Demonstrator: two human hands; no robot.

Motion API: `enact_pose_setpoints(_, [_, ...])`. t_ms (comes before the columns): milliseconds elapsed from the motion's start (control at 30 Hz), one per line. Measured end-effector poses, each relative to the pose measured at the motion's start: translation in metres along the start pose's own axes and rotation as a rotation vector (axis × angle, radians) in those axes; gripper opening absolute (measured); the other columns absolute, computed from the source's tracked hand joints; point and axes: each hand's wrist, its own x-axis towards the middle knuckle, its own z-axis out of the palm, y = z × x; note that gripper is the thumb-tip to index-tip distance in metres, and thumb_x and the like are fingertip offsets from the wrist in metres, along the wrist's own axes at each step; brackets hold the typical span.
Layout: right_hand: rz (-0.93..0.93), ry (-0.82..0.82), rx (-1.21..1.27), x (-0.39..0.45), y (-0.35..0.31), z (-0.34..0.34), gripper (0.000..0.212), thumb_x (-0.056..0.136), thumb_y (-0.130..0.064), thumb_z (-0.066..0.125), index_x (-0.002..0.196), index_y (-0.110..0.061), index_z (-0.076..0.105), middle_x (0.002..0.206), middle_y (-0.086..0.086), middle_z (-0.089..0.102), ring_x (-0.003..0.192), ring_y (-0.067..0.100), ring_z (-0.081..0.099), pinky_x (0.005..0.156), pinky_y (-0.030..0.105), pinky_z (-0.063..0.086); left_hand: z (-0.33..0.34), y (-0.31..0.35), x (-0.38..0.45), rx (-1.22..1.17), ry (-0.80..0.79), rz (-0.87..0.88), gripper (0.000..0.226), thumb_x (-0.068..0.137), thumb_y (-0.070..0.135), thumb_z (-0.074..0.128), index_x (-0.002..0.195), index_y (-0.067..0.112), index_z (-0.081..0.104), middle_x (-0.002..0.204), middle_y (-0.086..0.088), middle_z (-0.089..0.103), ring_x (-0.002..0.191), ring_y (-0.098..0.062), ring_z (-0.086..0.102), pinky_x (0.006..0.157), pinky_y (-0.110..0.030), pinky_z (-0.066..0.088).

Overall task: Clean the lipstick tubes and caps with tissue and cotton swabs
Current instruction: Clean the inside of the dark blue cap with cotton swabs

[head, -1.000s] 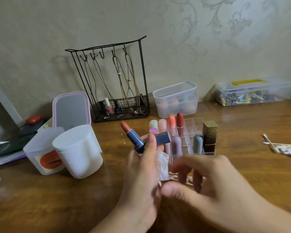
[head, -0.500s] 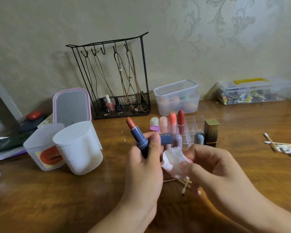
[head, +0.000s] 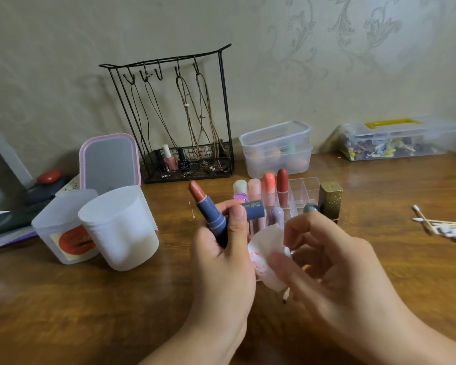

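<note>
Blue lipstick [head: 211,219] gripped in the left hand [head: 223,262], tissue [head: 267,262] pinched in the right hand [head: 334,275].
Uncapped, its brick-red bullet tilts up and left; its blue cap [head: 253,208] sits under the same hand's fingertips. The white tissue (pink smears showing) lies crumpled just right of the tube, above the wooden table [head: 90,312]. A second ago the right hand hovered empty, fingers spread; now it holds the tissue.

Glossy wooden table [head: 63,312], patterned beige wall [head: 327,75]
</note>
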Motion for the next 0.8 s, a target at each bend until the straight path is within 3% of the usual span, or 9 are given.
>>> enact_pose_setpoints(167, [0.211, -0.033, 0.197, 0.0, -0.002, -0.001, 0.019, 0.093, -0.01, 0.062, 0.082, -0.025, 0.069, 0.071, 0.008, 0.065, 0.051, 0.032, 0.057, 0.049, 0.06, 0.049, 0.0, 0.004, 0.001, -0.059, 0.023, 0.065, 0.023, 0.084, 0.033, 0.052, 0.096, 0.016, 0.063, 0.056, 0.013, 0.059, 0.054, 0.003, 0.055, 0.05, -0.014, 0.044])
enact_pose_setpoints(267, [0.313, -0.12, 0.228, 0.001, -0.004, -0.002, 0.013, 0.088, -0.035, 0.065, 0.089, -0.025, 0.074, 0.073, 0.013, 0.068, 0.063, 0.041, 0.06, 0.057, 0.062, 0.052, -0.002, 0.002, 0.004, -0.016, 0.032, 0.124, 0.025, 0.083, 0.034, 0.052, 0.097, 0.017, 0.063, 0.059, 0.013, 0.06, 0.056, 0.003, 0.055, 0.052, -0.011, 0.044])
enact_pose_setpoints(333, [0.289, -0.175, 0.147, 0.0, -0.007, -0.002, 0.033, 0.072, -0.052, 0.075, 0.095, -0.028, 0.07, 0.083, 0.003, 0.073, 0.071, 0.029, 0.068, 0.066, 0.054, 0.057, -0.003, 0.0, 0.004, -0.001, 0.016, 0.146, 0.025, 0.08, 0.038, 0.053, 0.095, 0.02, 0.064, 0.063, 0.014, 0.061, 0.058, 0.0, 0.055, 0.053, -0.013, 0.044])
enact_pose_setpoints(367, [0.274, -0.183, 0.107, 0.0, -0.006, -0.002, 0.036, 0.07, -0.052, 0.081, 0.095, -0.03, 0.068, 0.087, -0.001, 0.074, 0.073, 0.02, 0.069, 0.067, 0.047, 0.059, -0.002, -0.001, 0.004, 0.022, 0.009, 0.156, 0.025, 0.08, 0.04, 0.054, 0.095, 0.022, 0.064, 0.064, 0.014, 0.06, 0.058, -0.001, 0.054, 0.053, -0.014, 0.044])
enact_pose_setpoints(433, [0.246, -0.168, 0.055, 0.001, -0.003, -0.004, 0.03, 0.07, -0.039, 0.084, 0.092, -0.033, 0.065, 0.087, -0.007, 0.074, 0.073, 0.011, 0.071, 0.066, 0.035, 0.058, -0.002, -0.003, 0.003, 0.072, -0.007, 0.169, 0.026, 0.085, 0.045, 0.056, 0.095, 0.024, 0.065, 0.067, 0.013, 0.061, 0.058, -0.004, 0.055, 0.054, -0.021, 0.046])
enact_pose_setpoints(567, [0.136, -0.059, 0.052, 0.009, 0.0, -0.017, 0.021, 0.08, -0.015, 0.077, 0.092, -0.03, 0.071, 0.075, -0.003, 0.073, 0.06, 0.011, 0.068, 0.056, 0.029, 0.055, -0.003, -0.003, 0.002, -0.033, -0.103, 0.052, 0.027, 0.088, 0.042, 0.061, 0.101, 0.019, 0.066, 0.068, 0.005, 0.059, 0.067, -0.018, 0.057, 0.066, -0.041, 0.052])
enact_pose_setpoints(667, [0.113, 0.029, 0.083, 0.016, 0.0, -0.031, 0.026, 0.081, -0.005, 0.071, 0.09, -0.028, 0.077, 0.062, 0.004, 0.069, 0.049, 0.013, 0.063, 0.048, 0.029, 0.052, -0.005, -0.001, -0.001, -0.151, -0.184, -0.071, 0.022, 0.087, 0.034, 0.062, 0.097, 0.015, 0.065, 0.064, -0.001, 0.051, 0.057, -0.02, 0.051, 0.053, -0.034, 0.048])
enact_pose_setpoints(800, [0.023, 0.062, -0.01, 0.018, 0.005, -0.034, 0.014, 0.082, -0.018, 0.075, 0.088, -0.031, 0.077, 0.061, -0.003, 0.068, 0.048, 0.01, 0.06, 0.05, 0.022, 0.05, -0.004, -0.002, -0.006, -0.167, -0.289, -0.116, 0.016, 0.082, 0.035, 0.064, 0.088, 0.02, 0.067, 0.064, -0.004, 0.05, 0.054, -0.019, 0.053, 0.05, -0.03, 0.048])
